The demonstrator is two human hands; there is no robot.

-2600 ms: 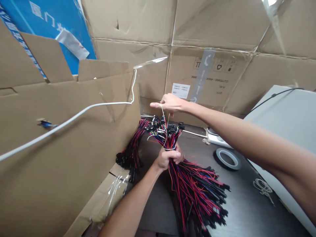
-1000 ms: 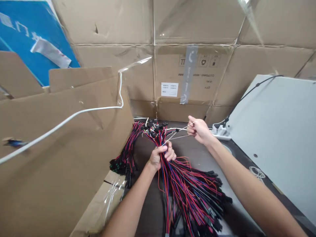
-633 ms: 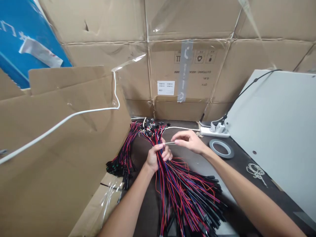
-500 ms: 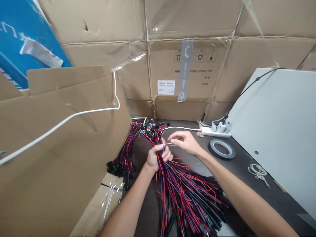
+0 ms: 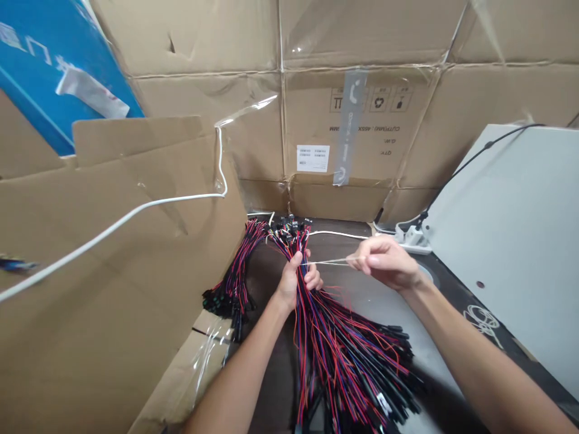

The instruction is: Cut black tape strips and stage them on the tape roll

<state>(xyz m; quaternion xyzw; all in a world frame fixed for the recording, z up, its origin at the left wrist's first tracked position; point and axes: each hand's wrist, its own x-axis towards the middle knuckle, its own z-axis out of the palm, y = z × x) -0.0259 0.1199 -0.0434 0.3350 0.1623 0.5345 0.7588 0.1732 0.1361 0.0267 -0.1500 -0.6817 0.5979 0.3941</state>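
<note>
A thick bundle of red, blue and black wires point(image 5: 344, 355) with black connectors lies on the dark table point(image 5: 362, 295). My left hand point(image 5: 296, 280) is closed round the bundle near its upper end. A thin white tie string point(image 5: 332, 261) runs taut from the bundle to my right hand point(image 5: 386, 262), which pinches it to the right of the bundle.
A second wire bundle point(image 5: 235, 274) lies left against a cardboard flap point(image 5: 113, 253) crossed by a white cable point(image 5: 113, 223). Cardboard boxes point(image 5: 344, 120) wall the back. A grey panel point(image 5: 511, 223), a white power strip point(image 5: 409, 238) and loose string point(image 5: 482, 316) are at right.
My right hand came down from above the bundle, moved in close to my left hand, and has now pulled the string out to the right again. The left hand kept its grip.
</note>
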